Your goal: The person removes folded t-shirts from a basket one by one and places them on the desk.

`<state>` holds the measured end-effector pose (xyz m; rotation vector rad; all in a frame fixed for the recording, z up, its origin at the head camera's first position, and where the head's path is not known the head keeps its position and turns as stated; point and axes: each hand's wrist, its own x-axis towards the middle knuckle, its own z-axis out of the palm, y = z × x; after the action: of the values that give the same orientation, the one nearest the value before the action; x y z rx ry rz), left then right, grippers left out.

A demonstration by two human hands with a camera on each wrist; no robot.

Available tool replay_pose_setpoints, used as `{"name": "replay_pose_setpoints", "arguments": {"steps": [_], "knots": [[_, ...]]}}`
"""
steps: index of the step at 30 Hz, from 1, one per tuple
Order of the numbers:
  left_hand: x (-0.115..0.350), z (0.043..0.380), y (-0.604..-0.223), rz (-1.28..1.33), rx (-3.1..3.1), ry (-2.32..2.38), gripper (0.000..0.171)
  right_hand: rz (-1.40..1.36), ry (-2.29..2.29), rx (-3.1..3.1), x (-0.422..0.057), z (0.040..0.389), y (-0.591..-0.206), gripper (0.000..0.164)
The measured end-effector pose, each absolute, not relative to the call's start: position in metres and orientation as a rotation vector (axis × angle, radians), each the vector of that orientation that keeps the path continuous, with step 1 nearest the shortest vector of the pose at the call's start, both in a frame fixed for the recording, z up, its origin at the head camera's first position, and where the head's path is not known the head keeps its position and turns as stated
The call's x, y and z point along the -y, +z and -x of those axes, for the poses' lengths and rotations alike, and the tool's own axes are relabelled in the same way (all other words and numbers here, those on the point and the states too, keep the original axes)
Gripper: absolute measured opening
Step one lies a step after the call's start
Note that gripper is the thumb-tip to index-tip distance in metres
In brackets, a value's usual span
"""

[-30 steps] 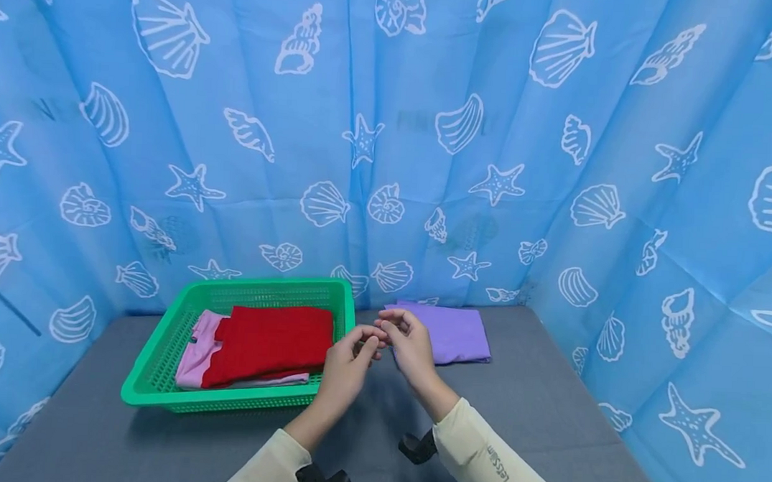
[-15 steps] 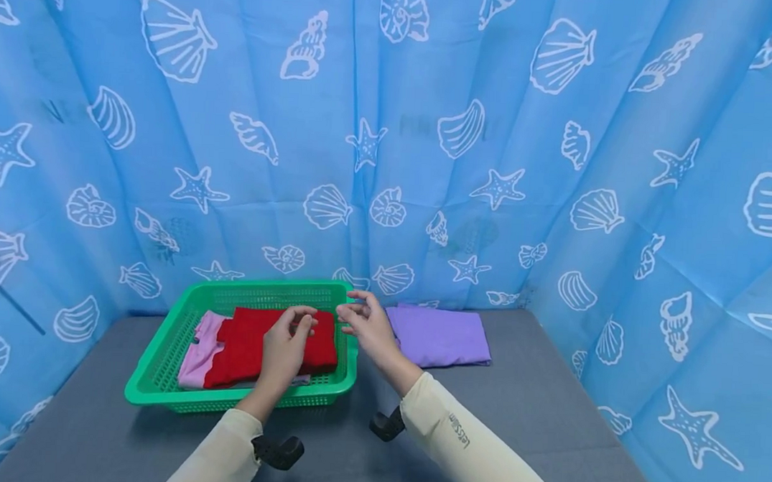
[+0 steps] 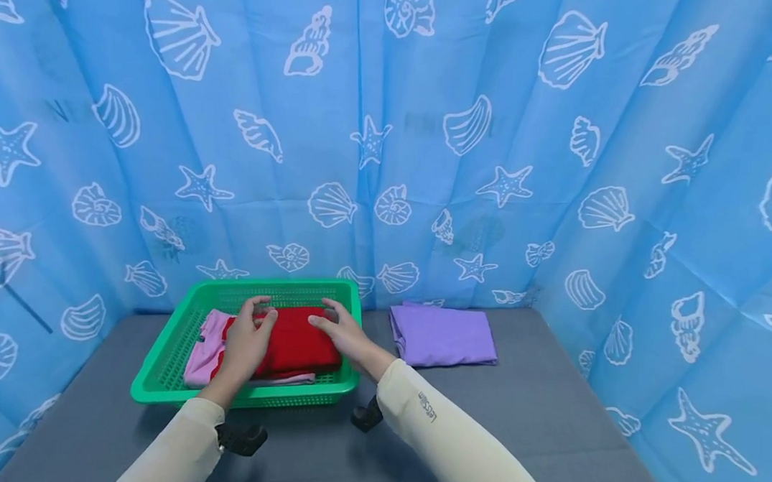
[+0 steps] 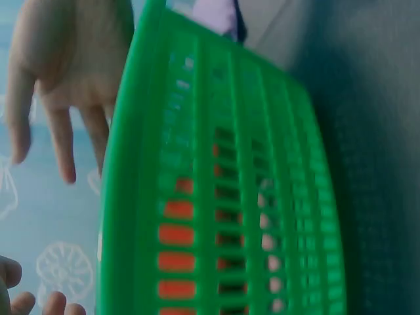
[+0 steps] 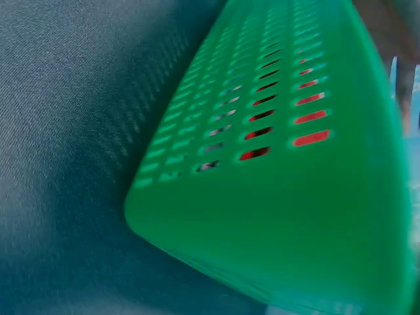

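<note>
A green plastic basket [image 3: 289,395] holds a folded red cloth [image 3: 300,345], which lies on top of a folded pink cloth [image 3: 205,352]. Over the left part of the red cloth hovers my left hand [image 3: 245,346], fingers slightly bent and holding nothing. My right hand [image 3: 351,338] is above the basket's right side, also holding nothing, its palm turned toward the left hand. In the left wrist view the right hand [image 4: 75,56] shows beyond the basket rim, and the left fingertips [image 4: 26,303] show at the lower left. The right wrist view mostly shows the basket wall [image 5: 262,210].
A folded purple cloth [image 3: 446,337] lies on the grey table [image 3: 520,419], right of the basket. Behind and to the right hangs a blue curtain [image 3: 415,170] with white shell and starfish prints.
Both hands have moved left, from near the purple cloth to over the basket, and have spread apart. The cloths and basket look unmoved on the table.
</note>
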<state>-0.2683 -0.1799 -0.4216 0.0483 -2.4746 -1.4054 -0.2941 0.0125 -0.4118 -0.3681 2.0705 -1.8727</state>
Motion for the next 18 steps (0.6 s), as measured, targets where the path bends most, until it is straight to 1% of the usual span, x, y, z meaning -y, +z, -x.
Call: {"name": "replay_pose_setpoints", "arguments": {"steps": [4, 13, 18], "knots": [[0.197, 0.273, -0.423, -0.068, 2.509, -1.407, 0.05, 0.349, -1.863, -2.127, -0.005, 0.299, -0.417, 0.067], [0.227, 0.281, -0.435, -0.158, 2.612, -1.286, 0.062, 0.177, -1.75, -2.281, 0.015, 0.311, -0.43, 0.073], [0.237, 0.286, -0.441, -0.203, 2.701, -1.194, 0.069, 0.056, -1.828, -2.228, 0.017, 0.317, -0.435, 0.075]]}}
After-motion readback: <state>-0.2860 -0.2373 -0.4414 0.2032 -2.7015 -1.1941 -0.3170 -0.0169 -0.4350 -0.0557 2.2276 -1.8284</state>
